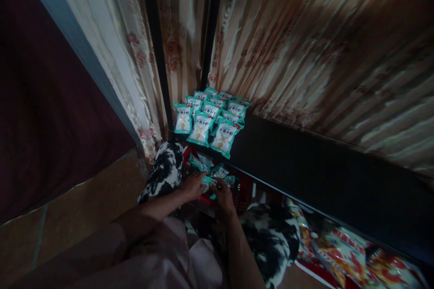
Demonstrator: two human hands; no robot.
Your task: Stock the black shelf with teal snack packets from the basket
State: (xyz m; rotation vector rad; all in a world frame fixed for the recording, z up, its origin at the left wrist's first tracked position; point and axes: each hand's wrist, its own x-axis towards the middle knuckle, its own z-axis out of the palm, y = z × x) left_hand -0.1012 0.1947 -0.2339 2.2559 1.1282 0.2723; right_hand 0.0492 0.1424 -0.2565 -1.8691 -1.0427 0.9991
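My left hand point(194, 186) and my right hand point(224, 198) are close together over a red box point(185, 156) low in front of me. Between them is a small teal snack bag point(209, 181), and the fingers of both hands are closed on its edges. More teal and white snack bags point(220, 171) lie loose in the box around my hands. Just above, on a black shelf point(288, 149), several matching snack bags point(200, 128) stand in rows at the left end. My fingertips are partly hidden in the dim light.
Dark metal posts point(158, 49) rise at the shelf's left corner, with patterned curtains point(271, 45) behind. Other colourful snack packs point(346, 253) lie below the shelf at right. My knees in black-and-white cloth point(271, 239) flank the box. Tiled floor point(84, 212) shows at left.
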